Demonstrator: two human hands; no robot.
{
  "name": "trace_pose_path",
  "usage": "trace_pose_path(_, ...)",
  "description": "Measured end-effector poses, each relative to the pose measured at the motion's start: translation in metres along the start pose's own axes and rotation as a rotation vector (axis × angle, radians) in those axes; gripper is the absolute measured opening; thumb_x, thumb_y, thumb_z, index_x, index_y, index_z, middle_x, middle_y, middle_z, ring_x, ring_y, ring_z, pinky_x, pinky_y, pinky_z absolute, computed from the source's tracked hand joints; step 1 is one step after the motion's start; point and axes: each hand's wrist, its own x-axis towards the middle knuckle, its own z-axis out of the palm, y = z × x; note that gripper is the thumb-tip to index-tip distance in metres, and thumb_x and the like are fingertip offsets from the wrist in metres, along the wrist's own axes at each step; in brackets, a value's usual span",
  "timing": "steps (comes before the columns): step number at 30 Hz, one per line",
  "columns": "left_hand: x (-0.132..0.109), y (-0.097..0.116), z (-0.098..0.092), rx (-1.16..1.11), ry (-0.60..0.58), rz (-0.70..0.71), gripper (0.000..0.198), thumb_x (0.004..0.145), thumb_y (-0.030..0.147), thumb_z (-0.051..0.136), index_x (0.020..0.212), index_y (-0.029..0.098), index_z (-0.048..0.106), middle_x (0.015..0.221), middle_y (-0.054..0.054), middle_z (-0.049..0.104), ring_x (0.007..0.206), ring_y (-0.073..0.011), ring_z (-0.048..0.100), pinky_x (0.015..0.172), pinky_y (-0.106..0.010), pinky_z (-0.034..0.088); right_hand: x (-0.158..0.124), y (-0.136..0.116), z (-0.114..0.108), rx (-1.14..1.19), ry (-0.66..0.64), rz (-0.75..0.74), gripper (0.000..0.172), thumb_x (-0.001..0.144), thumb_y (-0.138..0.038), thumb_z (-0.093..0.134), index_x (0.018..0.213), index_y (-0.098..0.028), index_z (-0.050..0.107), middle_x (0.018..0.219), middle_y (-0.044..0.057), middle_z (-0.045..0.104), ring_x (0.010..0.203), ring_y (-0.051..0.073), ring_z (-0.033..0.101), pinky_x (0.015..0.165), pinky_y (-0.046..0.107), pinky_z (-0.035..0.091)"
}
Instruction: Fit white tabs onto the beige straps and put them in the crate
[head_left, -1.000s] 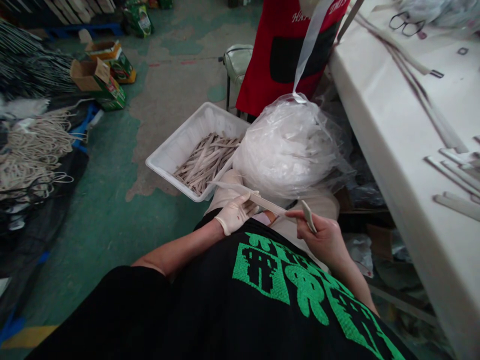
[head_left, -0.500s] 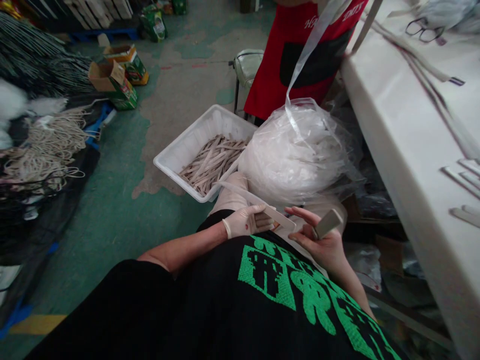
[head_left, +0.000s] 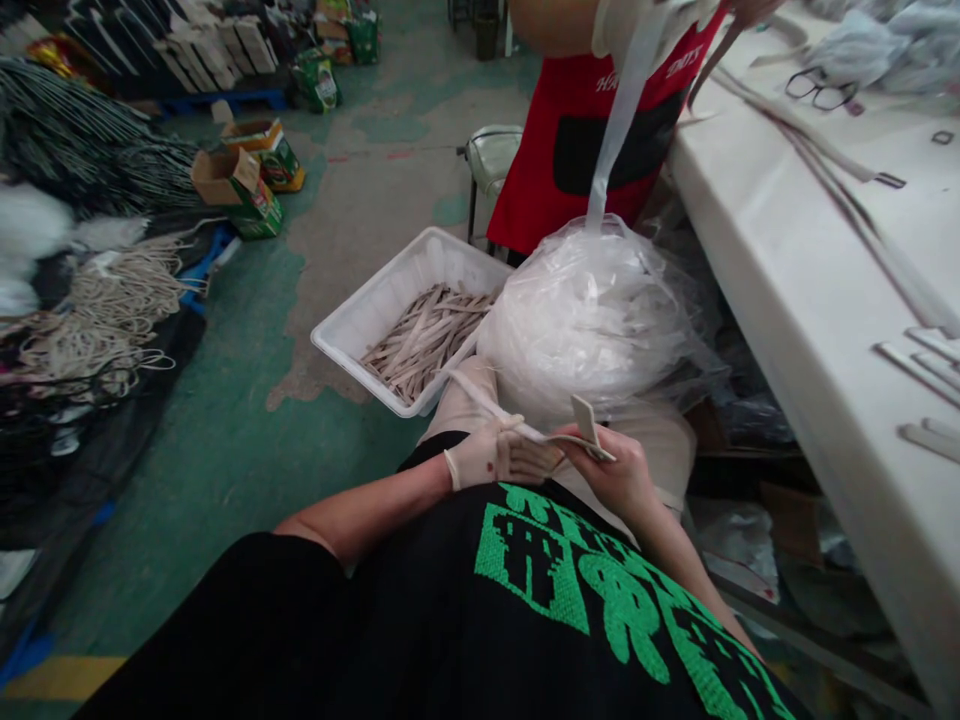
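Note:
My left hand, in a pale glove, is closed on a flat pale strip in a clear sleeve that runs up and left from my lap. My bare right hand is closed on the strip's near end and on a small flat pale tool that stands up between its fingers. Both hands meet just above my black shirt with green print. Behind them rests a big bag of clear plastic sleeves. A white tray full of pale strips sits to its left.
A person in a red apron stands behind the bag, pulling a clear sleeve upward. A white table on the right carries strips and a pair of glasses. Cardboard boxes, cord bundles and a stool stand on the green floor.
My right hand has closed and moved left to meet the left hand at the strip. The small tool has tipped from lying flat to standing upright.

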Motion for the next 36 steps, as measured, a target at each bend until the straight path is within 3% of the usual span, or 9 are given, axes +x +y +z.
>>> trace_pose_path(3,0.003,0.012,-0.016,-0.147,0.24,0.069,0.049,0.09,0.056,0.054,0.106,0.011,0.066,0.091,-0.013,0.075,0.077,-0.0225,0.072,0.076,-0.036,0.057,-0.007,-0.001,-0.011,0.052,-0.016,0.045,0.022,0.089,-0.037,0.061,0.08,-0.022,0.073,0.07,0.002,0.073,0.06,0.017,0.066,0.06,0.027,0.051)
trace_pose_path(6,0.01,0.033,-0.032,-0.307,0.418,0.199,0.043,0.096,0.049,0.049,0.105,0.01,0.064,0.084,-0.012,0.074,0.076,-0.0207,0.072,0.075,-0.035,0.058,-0.018,-0.003,-0.027,0.148,-0.031,0.043,0.017,0.087,-0.033,0.063,0.078,-0.022,0.073,0.07,0.002,0.072,0.059,0.017,0.065,0.059,0.026,0.051)
trace_pose_path(11,0.014,0.085,-0.043,-0.409,0.572,0.621,0.03,0.099,0.028,0.048,0.113,0.006,0.063,0.073,-0.007,0.07,0.065,-0.0129,0.068,0.071,-0.024,0.057,-0.035,-0.007,-0.043,0.334,-0.126,0.087,0.022,0.089,-0.037,0.063,0.079,-0.02,0.073,0.068,0.004,0.068,0.06,0.017,0.063,0.056,0.027,0.051)
trace_pose_path(14,0.012,0.1,-0.039,-0.333,0.588,0.742,0.029,0.096,0.019,0.053,0.124,0.016,0.061,0.075,0.0,0.07,0.061,-0.0064,0.065,0.062,-0.015,0.051,-0.037,-0.005,-0.039,0.416,-0.161,0.114,0.022,0.091,-0.038,0.063,0.084,-0.02,0.073,0.071,0.004,0.068,0.06,0.016,0.062,0.055,0.026,0.051)
trace_pose_path(17,0.009,0.092,-0.028,-0.041,0.496,0.8,0.038,0.09,0.021,0.062,0.129,0.02,0.061,0.081,-0.002,0.073,0.06,-0.0074,0.064,0.053,-0.015,0.046,-0.032,0.002,-0.03,0.55,-0.103,0.13,0.025,0.091,-0.04,0.063,0.085,-0.018,0.074,0.078,0.006,0.07,0.063,0.016,0.063,0.056,0.025,0.052)
trace_pose_path(22,0.006,0.062,-0.009,0.45,0.257,0.733,0.049,0.083,0.032,0.072,0.129,0.017,0.064,0.087,-0.007,0.074,0.064,-0.0107,0.063,0.061,-0.02,0.048,-0.007,0.019,-0.025,0.813,0.094,0.21,0.031,0.087,-0.046,0.067,0.095,-0.017,0.075,0.108,0.011,0.074,0.063,0.014,0.061,0.053,0.024,0.051)
trace_pose_path(27,0.011,0.041,0.004,0.768,0.104,0.555,0.051,0.083,0.043,0.071,0.127,0.017,0.066,0.084,-0.008,0.073,0.065,-0.013,0.062,0.062,-0.023,0.047,0.019,0.028,-0.041,0.943,0.238,0.262,0.032,0.078,-0.046,0.074,0.093,-0.017,0.078,0.127,0.01,0.068,0.06,0.009,0.051,0.051,0.022,0.049)
trace_pose_path(33,0.017,0.023,0.017,0.941,0.147,0.366,0.055,0.073,0.055,0.076,0.106,0.012,0.076,0.078,-0.009,0.073,0.067,-0.0176,0.063,0.065,-0.028,0.05,0.028,0.038,-0.048,1.037,0.203,0.263,0.039,0.074,-0.045,0.076,0.1,-0.017,0.078,0.128,0.01,0.067,0.067,0.01,0.055,0.053,0.021,0.051)
trace_pose_path(36,0.016,0.02,0.025,1.031,0.173,0.323,0.059,0.072,0.06,0.075,0.108,0.013,0.076,0.085,-0.01,0.075,0.071,-0.0194,0.064,0.067,-0.029,0.051,0.025,0.046,-0.043,1.086,0.244,0.266,0.039,0.075,-0.046,0.076,0.101,-0.017,0.078,0.127,0.01,0.068,0.069,0.011,0.056,0.053,0.021,0.05)
